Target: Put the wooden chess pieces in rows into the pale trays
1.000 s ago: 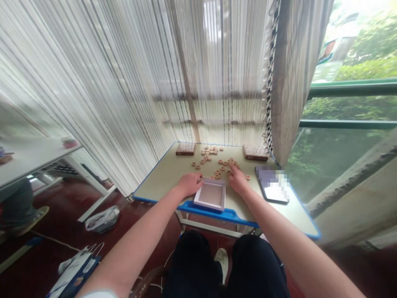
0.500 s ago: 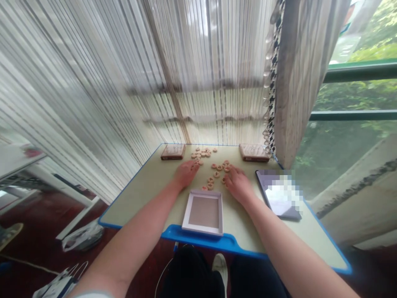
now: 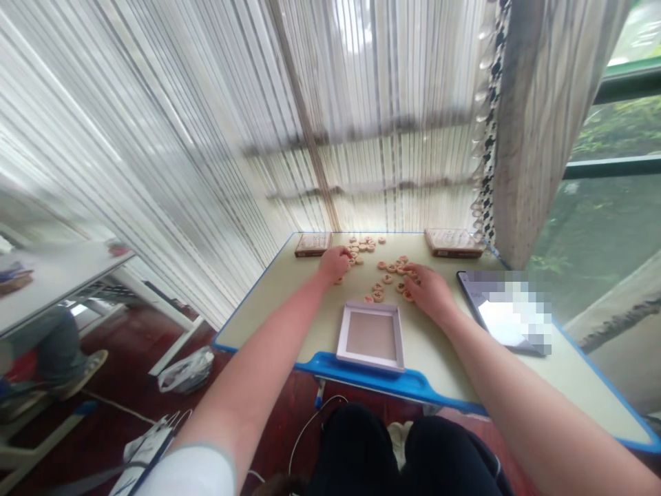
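Observation:
Several round wooden game pieces [image 3: 386,271] lie scattered on the far half of a small desk [image 3: 289,289] with a blue edge. My left hand [image 3: 334,262] rests on the pieces at the left of the scatter, its fingers curled over them. My right hand [image 3: 428,289] lies on the pieces at the right, with fingers bent down onto them. An open shallow white box [image 3: 371,335] sits near the desk's front edge, between my forearms.
Two brown wooden boxes stand at the back, one left [image 3: 313,244] and one right [image 3: 453,242]. A tablet [image 3: 503,311] lies at the right. Curtains hang behind the desk. Another desk [image 3: 56,265], a seated person's leg [image 3: 49,344] and bags [image 3: 186,370] are at left.
My left hand has gone from the white box's corner forward into the pieces. My right hand has stayed among the pieces. The camera view has shifted.

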Motion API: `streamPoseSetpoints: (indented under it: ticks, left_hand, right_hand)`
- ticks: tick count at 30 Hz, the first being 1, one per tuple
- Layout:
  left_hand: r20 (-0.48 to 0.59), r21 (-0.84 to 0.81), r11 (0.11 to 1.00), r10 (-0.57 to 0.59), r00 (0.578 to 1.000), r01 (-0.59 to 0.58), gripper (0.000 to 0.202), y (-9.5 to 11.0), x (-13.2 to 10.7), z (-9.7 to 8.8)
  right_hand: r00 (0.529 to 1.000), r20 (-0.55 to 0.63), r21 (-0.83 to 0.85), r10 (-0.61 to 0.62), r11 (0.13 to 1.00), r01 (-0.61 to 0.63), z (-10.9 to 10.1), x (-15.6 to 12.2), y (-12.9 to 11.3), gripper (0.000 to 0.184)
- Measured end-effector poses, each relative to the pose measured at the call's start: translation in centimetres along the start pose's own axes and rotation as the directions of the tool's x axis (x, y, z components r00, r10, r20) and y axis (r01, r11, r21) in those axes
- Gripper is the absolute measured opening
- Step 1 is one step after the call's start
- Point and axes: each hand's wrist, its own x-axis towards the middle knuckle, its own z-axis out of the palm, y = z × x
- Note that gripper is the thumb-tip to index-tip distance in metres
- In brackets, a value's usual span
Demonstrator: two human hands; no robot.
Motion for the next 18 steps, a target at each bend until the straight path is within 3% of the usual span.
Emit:
streamPoseSetpoints:
  ticks: [2, 4, 6, 9, 11, 15, 18]
  left_hand:
    - [0.029, 0.033, 0.989, 0.142, 0.989, -0.143, 0.033, 0.1, 0.3, 0.4]
    - [0.138, 0.098, 0.945, 0.296, 0.945, -0.311, 0.034, 0.1, 0.4, 0.9]
    - [0.246, 0.188, 0.887, 0.374, 0.894, -0.423, 0.028, 0.0, 0.2, 1.3]
    - [0.241, 0.227, 0.868, 0.389, 0.889, -0.442, 0.028, -0.1, -0.2, 1.4]
    - [0.258, 0.212, 0.873, 0.384, 0.887, -0.439, 0.027, 0.0, -0.3, 1.2]
    - [0.253, 0.175, 0.877, 0.399, 0.881, -0.447, 0.023, 0.4, -0.6, 0.9]
    - [0.252, 0.125, 0.885, 0.41, 0.877, -0.449, 0.022, 0.6, -0.9, 1.0]
  right_hand:
    - [1.0, -0.029, 0.027, 0.005, 1.0, -0.005, 0.0, 0.0, -0.1, 0.026]
    - [0.998, -0.054, 0.055, 0.008, 0.998, -0.005, 0.0, 0.0, 0.0, 0.026]
    - [0.996, -0.086, 0.088, 0.022, 0.996, -0.015, -0.1, 0.1, 0.1, 0.027]
    - [0.982, -0.171, 0.177, 0.086, 0.983, -0.055, -0.4, 0.3, 0.4, 0.034]
    - [0.988, -0.137, 0.205, 0.066, 0.978, -0.037, -0.5, 0.4, 0.4, 0.036]
    - [0.999, -0.004, 0.065, -0.05, 0.997, 0.05, -0.4, 0.3, 0.3, 0.032]
    - [0.993, -0.003, -0.032, -0.121, 0.992, 0.121, -0.4, 0.1, 0.0, 0.03]
